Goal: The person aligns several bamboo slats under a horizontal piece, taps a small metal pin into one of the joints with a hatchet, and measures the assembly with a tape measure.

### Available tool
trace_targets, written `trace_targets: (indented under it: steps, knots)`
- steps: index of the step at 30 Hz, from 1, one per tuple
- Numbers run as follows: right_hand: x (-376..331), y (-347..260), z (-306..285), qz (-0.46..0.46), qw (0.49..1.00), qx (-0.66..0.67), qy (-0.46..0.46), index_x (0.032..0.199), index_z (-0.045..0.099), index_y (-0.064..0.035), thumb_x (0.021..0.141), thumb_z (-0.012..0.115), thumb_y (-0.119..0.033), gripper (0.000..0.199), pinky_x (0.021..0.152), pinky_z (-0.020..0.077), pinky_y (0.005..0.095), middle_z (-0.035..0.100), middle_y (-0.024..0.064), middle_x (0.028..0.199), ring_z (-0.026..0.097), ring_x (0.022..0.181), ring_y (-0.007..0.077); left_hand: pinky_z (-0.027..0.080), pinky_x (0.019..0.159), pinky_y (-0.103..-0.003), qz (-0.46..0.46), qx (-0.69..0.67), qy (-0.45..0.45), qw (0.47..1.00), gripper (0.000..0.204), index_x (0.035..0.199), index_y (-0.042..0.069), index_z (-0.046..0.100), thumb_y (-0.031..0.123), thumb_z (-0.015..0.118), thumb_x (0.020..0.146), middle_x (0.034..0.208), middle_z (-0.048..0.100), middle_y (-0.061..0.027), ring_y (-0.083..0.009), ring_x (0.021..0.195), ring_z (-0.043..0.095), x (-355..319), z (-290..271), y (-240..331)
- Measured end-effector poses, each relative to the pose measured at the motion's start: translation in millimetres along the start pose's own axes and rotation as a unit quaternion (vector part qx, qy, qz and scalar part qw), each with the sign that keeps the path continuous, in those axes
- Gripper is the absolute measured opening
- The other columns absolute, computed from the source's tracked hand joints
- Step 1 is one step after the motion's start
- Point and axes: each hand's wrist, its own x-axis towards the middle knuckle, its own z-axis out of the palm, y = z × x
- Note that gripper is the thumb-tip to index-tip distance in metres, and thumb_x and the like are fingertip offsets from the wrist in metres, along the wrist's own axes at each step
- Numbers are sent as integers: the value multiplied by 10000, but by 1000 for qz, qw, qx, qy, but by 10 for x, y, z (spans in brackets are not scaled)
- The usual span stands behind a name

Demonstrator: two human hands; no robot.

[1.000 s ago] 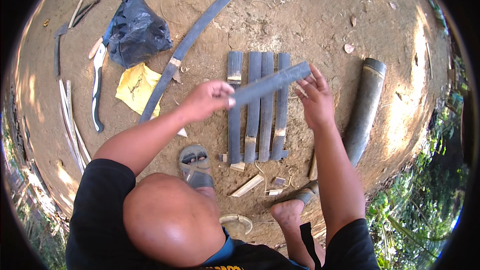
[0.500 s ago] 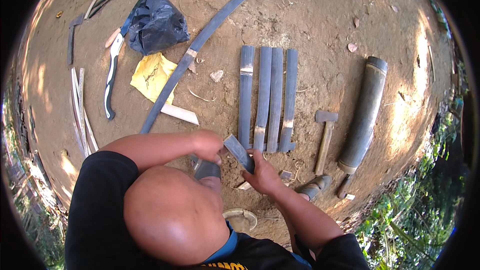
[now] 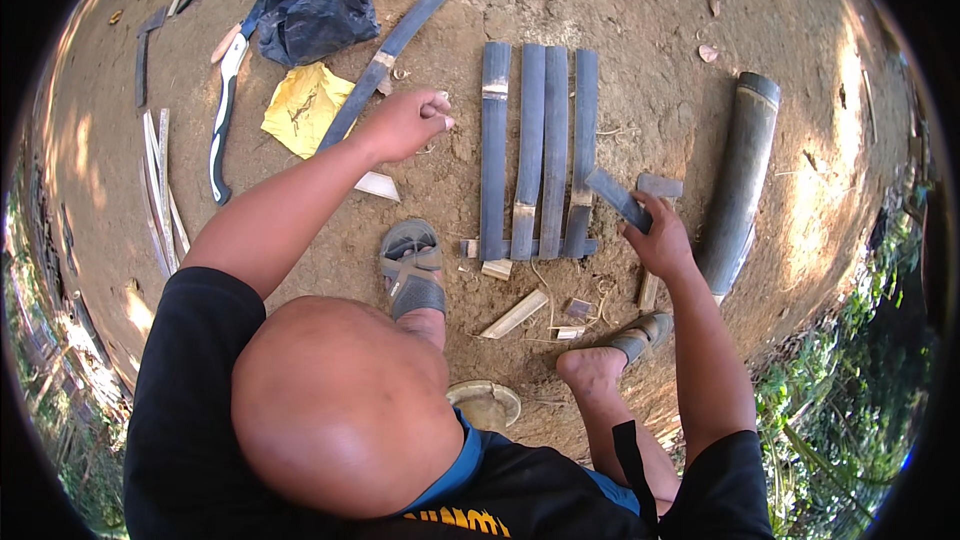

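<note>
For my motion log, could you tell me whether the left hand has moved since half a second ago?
Yes: the left hand has gone from near the sandal up to the long bamboo strip.

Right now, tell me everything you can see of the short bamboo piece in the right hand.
The short bamboo piece is a flat split slat, grey-blue like the four long bamboo slats lying side by side on the dirt. It is far shorter than they are. The right hand grips its lower end, so it slants up and left, its free end over the rightmost slat's lower part. Whether it touches that slat cannot be told.
</note>
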Motion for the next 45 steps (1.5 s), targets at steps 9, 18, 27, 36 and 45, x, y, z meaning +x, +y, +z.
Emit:
trace_targets:
  steps: [9,18,27,36,45]
  knots:
    - [703,-554,-167,-60,996,31,65,1383,604,-157,885,783,-188,531,953,544,483,630,178,1261,669,1113,405,306,1256,-470,63,144,145,977,913,1567,57,385,454,818,867,1539,415,-173,-357,1493,368,320,338,330]
    - [1532,-1212,-135,-151,981,-81,96,1393,644,-229,874,792,-159,545,1070,458,466,622,95,1306,608,1243,316,74,1326,-517,140,238,161,948,1205,1647,65,247,688,798,775,1716,222,-160,-328,1618,129,839,234,353]
    - [1908,-1306,-86,-185,974,-103,82,1387,684,-271,853,810,-183,556,1087,452,457,630,61,1297,599,1266,279,20,1321,-537,200,233,206,929,1121,1614,94,314,669,799,782,1730,240,-114,-306,1629,122,952,356,34]
    - [2015,-1321,-120,-198,970,-113,85,1362,708,-274,825,829,-168,561,1069,471,454,643,59,1262,606,1254,282,46,1311,-557,231,201,225,925,928,1460,112,441,596,833,772,1711,280,-136,-327,1620,165,965,364,9]
    - [2029,-1328,-126,-189,972,-118,80,1360,720,-287,812,839,-176,571,1063,470,459,638,49,1250,607,1247,275,43,1312,-563,233,198,222,926,927,1457,112,435,588,837,771,1709,281,-135,-326,1619,166,971,365,-7]
